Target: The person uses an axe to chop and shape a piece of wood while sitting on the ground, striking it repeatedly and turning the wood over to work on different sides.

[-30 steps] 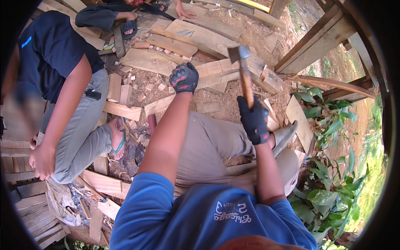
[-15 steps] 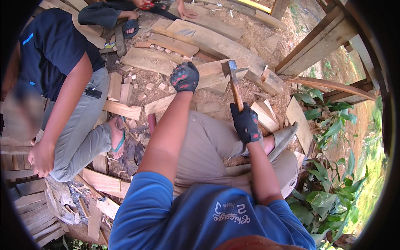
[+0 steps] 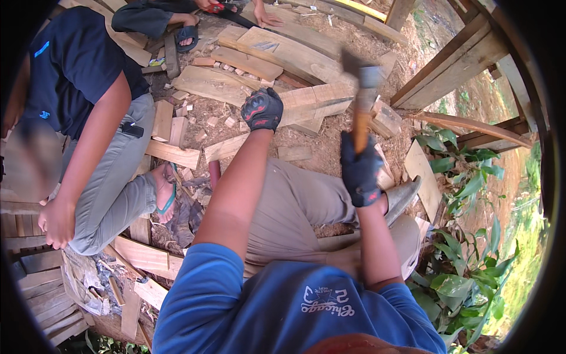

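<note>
My right hand, in a black glove, is closed round the wooden handle of a hammer. The hammer's dark metal head is up and smeared by motion, apart from the wood below. My left hand, gloved in black with red marks, is closed over the left end of a squared wooden beam. The undersides of its fingers are hidden. Thin crosswise lines show on the beam, which lies in front of my legs.
At left a person in a dark shirt sits close by; another person's hand rests on boards at the far side. Planks, offcuts and sawdust cover the ground. Posts and leafy plants stand at right.
The hammer has moved up and to the right with my right hand, its head now blurred. My left hand stays at the beam's end.
</note>
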Action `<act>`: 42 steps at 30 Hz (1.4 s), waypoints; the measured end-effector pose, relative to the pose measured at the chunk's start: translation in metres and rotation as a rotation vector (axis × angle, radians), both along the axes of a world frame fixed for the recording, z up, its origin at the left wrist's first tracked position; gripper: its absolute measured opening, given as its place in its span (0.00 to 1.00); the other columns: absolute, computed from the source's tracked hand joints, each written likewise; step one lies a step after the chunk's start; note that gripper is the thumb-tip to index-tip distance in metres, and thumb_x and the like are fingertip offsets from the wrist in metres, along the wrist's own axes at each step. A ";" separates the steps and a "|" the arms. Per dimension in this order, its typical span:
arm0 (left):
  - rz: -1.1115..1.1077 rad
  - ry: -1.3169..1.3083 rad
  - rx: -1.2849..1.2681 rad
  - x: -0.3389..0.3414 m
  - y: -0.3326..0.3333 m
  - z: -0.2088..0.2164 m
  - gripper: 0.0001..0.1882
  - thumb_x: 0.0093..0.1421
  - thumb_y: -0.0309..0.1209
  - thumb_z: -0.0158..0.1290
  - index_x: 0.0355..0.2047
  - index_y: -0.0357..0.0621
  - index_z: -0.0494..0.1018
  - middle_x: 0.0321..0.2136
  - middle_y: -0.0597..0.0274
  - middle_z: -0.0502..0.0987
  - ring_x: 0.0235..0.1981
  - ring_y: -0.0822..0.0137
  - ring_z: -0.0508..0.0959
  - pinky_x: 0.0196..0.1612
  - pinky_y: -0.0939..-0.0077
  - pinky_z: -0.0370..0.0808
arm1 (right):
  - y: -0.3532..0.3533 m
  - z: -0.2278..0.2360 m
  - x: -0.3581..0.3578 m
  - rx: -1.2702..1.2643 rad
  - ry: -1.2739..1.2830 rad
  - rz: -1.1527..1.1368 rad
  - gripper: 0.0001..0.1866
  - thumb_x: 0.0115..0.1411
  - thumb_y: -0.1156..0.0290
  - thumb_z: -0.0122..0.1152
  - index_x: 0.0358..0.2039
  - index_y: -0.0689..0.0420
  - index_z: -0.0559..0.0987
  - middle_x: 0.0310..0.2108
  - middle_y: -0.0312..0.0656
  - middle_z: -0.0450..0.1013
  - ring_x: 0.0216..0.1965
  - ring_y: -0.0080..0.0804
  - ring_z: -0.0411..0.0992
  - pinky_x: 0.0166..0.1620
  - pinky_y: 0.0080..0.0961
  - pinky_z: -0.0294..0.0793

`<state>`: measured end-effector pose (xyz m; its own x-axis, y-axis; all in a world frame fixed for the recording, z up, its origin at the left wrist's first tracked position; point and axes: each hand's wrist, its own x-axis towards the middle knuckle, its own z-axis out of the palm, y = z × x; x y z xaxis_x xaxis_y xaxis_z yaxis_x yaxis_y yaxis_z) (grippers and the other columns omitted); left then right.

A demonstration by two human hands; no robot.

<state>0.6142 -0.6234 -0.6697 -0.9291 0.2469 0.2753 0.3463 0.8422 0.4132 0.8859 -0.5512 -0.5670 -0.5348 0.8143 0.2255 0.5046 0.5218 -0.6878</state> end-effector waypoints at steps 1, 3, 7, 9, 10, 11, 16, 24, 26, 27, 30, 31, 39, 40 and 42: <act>-0.003 0.000 0.002 0.001 0.001 0.001 0.23 0.71 0.45 0.46 0.35 0.45 0.87 0.36 0.44 0.87 0.40 0.43 0.87 0.45 0.45 0.82 | 0.003 -0.026 -0.004 -0.036 -0.203 -0.010 0.25 0.71 0.47 0.63 0.43 0.60 0.81 0.31 0.60 0.82 0.34 0.59 0.83 0.37 0.51 0.80; 0.007 -0.009 0.014 -0.001 0.000 -0.001 0.24 0.71 0.46 0.46 0.36 0.44 0.87 0.37 0.44 0.87 0.41 0.42 0.87 0.46 0.46 0.82 | 0.010 -0.063 -0.010 -0.106 -0.429 0.072 0.30 0.71 0.41 0.57 0.41 0.61 0.81 0.33 0.64 0.82 0.40 0.66 0.82 0.44 0.58 0.81; -0.050 -0.141 0.112 -0.005 -0.015 0.005 0.29 0.70 0.56 0.50 0.43 0.42 0.86 0.41 0.42 0.87 0.45 0.41 0.86 0.53 0.47 0.80 | 0.018 -0.068 -0.013 -0.137 -0.396 0.144 0.32 0.70 0.40 0.57 0.41 0.63 0.81 0.34 0.65 0.82 0.43 0.69 0.81 0.48 0.58 0.80; -0.139 -0.271 0.247 -0.001 -0.023 0.014 0.34 0.65 0.61 0.56 0.50 0.40 0.82 0.47 0.42 0.86 0.50 0.43 0.85 0.57 0.51 0.79 | 0.034 -0.079 -0.005 -0.215 -0.360 0.127 0.31 0.69 0.42 0.59 0.40 0.63 0.80 0.31 0.62 0.82 0.37 0.62 0.83 0.42 0.55 0.82; -0.185 -0.347 0.338 0.006 -0.033 0.015 0.40 0.61 0.64 0.60 0.55 0.38 0.79 0.51 0.42 0.84 0.53 0.44 0.84 0.59 0.53 0.78 | 0.042 -0.085 -0.001 -0.251 -0.338 0.113 0.30 0.69 0.42 0.60 0.40 0.64 0.80 0.30 0.60 0.82 0.34 0.59 0.84 0.40 0.53 0.83; -0.214 -0.413 0.425 0.003 -0.043 0.017 0.46 0.58 0.66 0.65 0.60 0.37 0.76 0.55 0.42 0.83 0.57 0.45 0.82 0.60 0.56 0.78 | 0.042 -0.070 -0.005 -0.394 -0.304 0.120 0.29 0.69 0.44 0.62 0.40 0.64 0.80 0.28 0.57 0.82 0.30 0.54 0.83 0.36 0.49 0.82; -0.341 -0.591 0.438 0.003 -0.047 0.006 0.60 0.45 0.56 0.80 0.69 0.34 0.63 0.56 0.46 0.82 0.59 0.52 0.81 0.62 0.61 0.77 | 0.041 -0.044 0.001 -0.789 -0.086 0.127 0.25 0.67 0.50 0.69 0.39 0.63 0.78 0.21 0.41 0.76 0.16 0.28 0.75 0.21 0.31 0.75; -0.425 -0.531 0.475 -0.018 -0.057 -0.019 0.47 0.44 0.48 0.81 0.59 0.39 0.73 0.53 0.50 0.85 0.54 0.55 0.84 0.58 0.62 0.80 | 0.021 -0.018 0.035 -0.780 -0.013 0.083 0.25 0.66 0.50 0.70 0.40 0.64 0.79 0.21 0.41 0.76 0.19 0.27 0.76 0.22 0.29 0.73; -0.484 -0.575 0.477 -0.008 -0.054 0.008 0.42 0.44 0.47 0.81 0.54 0.39 0.77 0.51 0.50 0.86 0.52 0.55 0.85 0.56 0.61 0.81 | 0.020 -0.007 0.053 -0.729 -0.070 0.066 0.25 0.66 0.50 0.70 0.40 0.65 0.79 0.22 0.41 0.77 0.19 0.27 0.76 0.23 0.28 0.74; -0.467 -0.502 0.430 0.008 -0.047 0.039 0.38 0.44 0.47 0.81 0.50 0.38 0.79 0.47 0.50 0.86 0.49 0.54 0.86 0.53 0.59 0.81 | 0.021 -0.011 0.065 -0.704 -0.075 0.053 0.27 0.66 0.49 0.70 0.41 0.66 0.80 0.22 0.42 0.78 0.20 0.27 0.77 0.24 0.29 0.75; -0.455 -0.112 0.422 0.018 -0.046 0.067 0.36 0.47 0.44 0.80 0.51 0.36 0.79 0.42 0.52 0.87 0.44 0.56 0.87 0.50 0.63 0.82 | 0.014 -0.001 0.083 -0.712 -0.097 0.035 0.28 0.66 0.48 0.69 0.42 0.67 0.80 0.22 0.43 0.78 0.20 0.28 0.78 0.25 0.30 0.77; -0.435 -0.019 0.366 0.019 -0.047 0.076 0.39 0.47 0.48 0.79 0.52 0.35 0.79 0.43 0.50 0.87 0.44 0.52 0.87 0.51 0.60 0.82 | 0.013 0.001 0.087 -0.688 -0.088 0.047 0.29 0.66 0.48 0.68 0.42 0.67 0.81 0.22 0.43 0.79 0.21 0.29 0.79 0.26 0.31 0.78; -0.331 -0.010 -0.207 0.044 -0.014 0.206 0.44 0.46 0.53 0.77 0.59 0.44 0.78 0.50 0.44 0.84 0.54 0.46 0.83 0.59 0.54 0.79 | 0.006 -0.029 0.105 -0.687 -0.139 0.069 0.26 0.67 0.47 0.68 0.40 0.63 0.83 0.23 0.43 0.80 0.21 0.30 0.79 0.28 0.32 0.78; -0.357 0.023 -0.244 0.045 -0.015 0.208 0.44 0.46 0.53 0.77 0.60 0.46 0.78 0.50 0.44 0.84 0.54 0.46 0.83 0.59 0.53 0.79 | 0.003 -0.036 0.108 -0.681 -0.148 0.076 0.26 0.67 0.47 0.67 0.39 0.63 0.84 0.23 0.42 0.80 0.21 0.30 0.79 0.28 0.32 0.78; -0.438 0.123 -0.277 0.041 -0.012 0.222 0.45 0.46 0.53 0.77 0.63 0.49 0.77 0.51 0.45 0.84 0.54 0.46 0.83 0.59 0.51 0.78 | 0.002 -0.056 0.113 -0.676 -0.142 0.117 0.26 0.68 0.46 0.67 0.39 0.62 0.84 0.22 0.43 0.80 0.22 0.32 0.79 0.29 0.35 0.77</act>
<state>0.6553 -0.6355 -0.4475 -0.6875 0.6835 0.2453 0.7220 0.6795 0.1301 0.9989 -0.5496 -0.6231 -0.6142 0.6866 -0.3890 0.5803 0.0588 -0.8123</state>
